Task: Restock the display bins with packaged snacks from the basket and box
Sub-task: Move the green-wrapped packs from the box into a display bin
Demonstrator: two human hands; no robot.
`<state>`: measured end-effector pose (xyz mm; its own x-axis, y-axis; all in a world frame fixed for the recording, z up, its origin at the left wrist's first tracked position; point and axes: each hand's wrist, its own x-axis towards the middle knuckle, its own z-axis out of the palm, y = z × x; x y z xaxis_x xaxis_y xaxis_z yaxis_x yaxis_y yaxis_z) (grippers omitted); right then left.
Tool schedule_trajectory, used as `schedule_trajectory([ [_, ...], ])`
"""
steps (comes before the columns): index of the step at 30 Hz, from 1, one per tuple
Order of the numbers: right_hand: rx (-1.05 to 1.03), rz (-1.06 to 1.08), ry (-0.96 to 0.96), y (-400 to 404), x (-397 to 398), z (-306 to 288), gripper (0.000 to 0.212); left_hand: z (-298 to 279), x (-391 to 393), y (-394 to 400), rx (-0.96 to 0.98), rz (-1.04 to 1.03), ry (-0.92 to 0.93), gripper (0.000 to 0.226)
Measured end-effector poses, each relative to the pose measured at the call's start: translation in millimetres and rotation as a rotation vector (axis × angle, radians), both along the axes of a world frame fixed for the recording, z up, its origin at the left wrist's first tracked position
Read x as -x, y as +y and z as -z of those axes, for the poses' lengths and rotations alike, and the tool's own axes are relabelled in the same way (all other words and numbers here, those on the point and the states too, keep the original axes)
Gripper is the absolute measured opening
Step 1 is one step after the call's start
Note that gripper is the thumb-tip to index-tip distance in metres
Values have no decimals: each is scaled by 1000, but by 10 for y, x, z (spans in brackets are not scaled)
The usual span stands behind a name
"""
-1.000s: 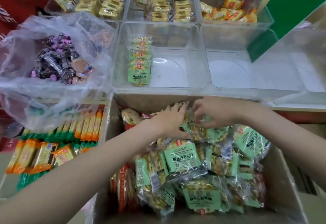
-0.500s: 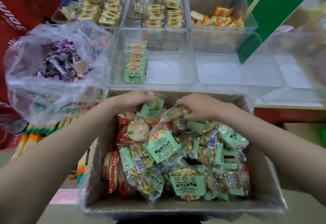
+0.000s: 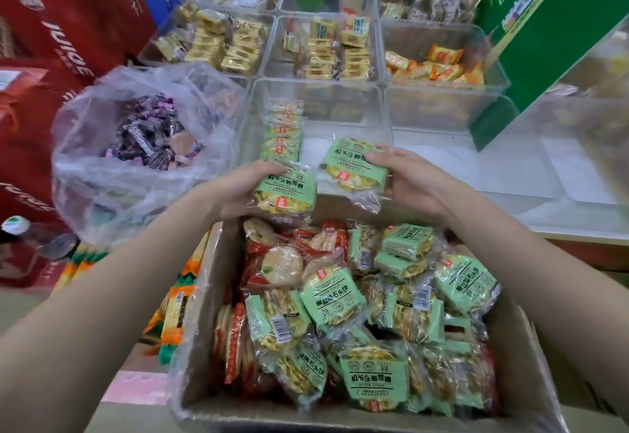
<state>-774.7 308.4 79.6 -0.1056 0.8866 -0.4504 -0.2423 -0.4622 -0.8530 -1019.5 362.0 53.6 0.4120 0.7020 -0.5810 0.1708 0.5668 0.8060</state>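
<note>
Here the cardboard box point(image 3: 531, 357) sits just below me, heaped with green and red cracker packs, so both arms can reach in. Beyond its far edge stands the clear display bin point(image 3: 343, 92), holding one upright row of green packs point(image 3: 281, 133) along its left side, with bare floor beside it for more. My left hand point(image 3: 245, 190) curls round one green pack point(image 3: 284, 194); my right hand point(image 3: 413, 182) pinches another pack point(image 3: 354, 168), thumb on its face, both raised over the bin's near wall.
</note>
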Motion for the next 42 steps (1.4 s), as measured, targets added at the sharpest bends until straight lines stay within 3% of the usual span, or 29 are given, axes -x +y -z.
schedule_trajectory([
  [4, -40, -138, -1, 126, 174, -63, 45, -2, -27, 98, 24, 36, 0, 40],
  [9, -117, -130, -411, 231, 467, 11, 33, 32, -79, 140, 50, 149, -174, 74],
  [12, -166, 21, -545, 368, 492, 89, 55, 41, -118, 247, 19, -7, -216, 44],
  [15, 40, 215, -171, 520, 472, 110, 60, 46, -178, 456, -33, -283, -316, 36],
  [17, 150, 168, 93, 611, 544, 138, 60, 29, -202, 586, -79, -441, -397, 24],
  [21, 123, 154, 134, 883, 831, 262, 38, 37, -256, 726, -211, -372, -281, 41],
  [23, 99, 227, 123, 1071, 848, 301, 45, 12, -171, 820, -308, -282, -143, 43],
  [25, 43, 252, -29, 1250, 787, 343, 59, -20, -9, 934, -421, -179, 37, 43],
  [27, -46, 161, -393, 1415, 721, 445, 59, 18, 185, 1046, -513, -187, 187, 36],
  [31, -216, -419, -1056, 1570, 851, 622, 54, 184, 371, 1155, -550, -247, 298, 29],
  [33, -296, -701, -1264, 1587, 1041, 721, 51, 255, 387, 1162, -542, -238, 309, 30],
  [35, -362, -792, -1436, 1619, 1186, 858, 52, 304, 373, 1158, -547, -220, 307, 31],
  [38, -325, -638, -1532, 1653, 1306, 1077, 74, 347, 357, 1155, -562, -179, 305, 32],
  [40, -123, -484, -1380, 1661, 1367, 1147, 105, 352, 367, 1163, -566, -171, 299, 32],
  [42, 45, -456, -1198, 1668, 1415, 1176, 123, 349, 380, 1158, -560, -168, 300, 32],
])
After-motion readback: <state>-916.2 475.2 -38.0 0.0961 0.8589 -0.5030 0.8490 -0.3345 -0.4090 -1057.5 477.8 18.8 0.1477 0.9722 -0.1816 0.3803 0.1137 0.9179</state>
